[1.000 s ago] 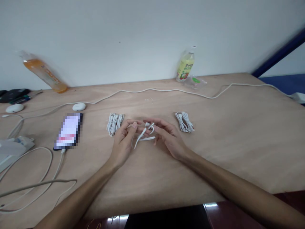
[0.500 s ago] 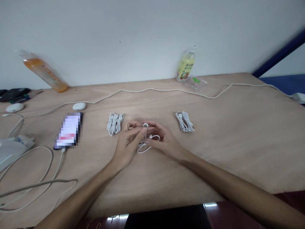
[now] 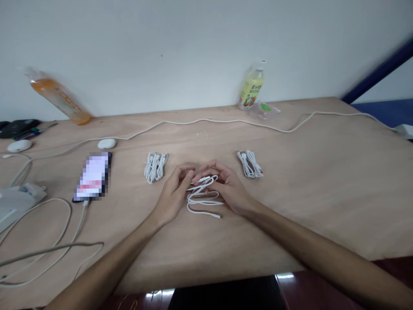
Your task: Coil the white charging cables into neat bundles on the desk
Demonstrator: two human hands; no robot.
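Between my hands, near the middle of the table, is a white charging cable [image 3: 204, 201] in loose folds. One end of it, with a small plug, lies on the wood toward me. My left hand [image 3: 176, 189] pinches part of the cable between thumb and fingers. Curled round the folds from the other side, my right hand [image 3: 227, 185] grips the upper part near a connector. Bundled white cables [image 3: 155, 168] lie just left of my hands, and another white cable bundle [image 3: 250, 164] lies to the right.
A phone [image 3: 93, 176] on a charging lead and a white case [image 3: 106, 144] lie at left. An orange drink bottle [image 3: 61, 101] and a yellow bottle [image 3: 251, 90] lean on the wall. A long white cord [image 3: 206, 121] crosses the table behind my hands.
The cable has spread from a small cluster between my fingers into longer loose folds, with one end now out on the table. Both hands have shifted slightly.
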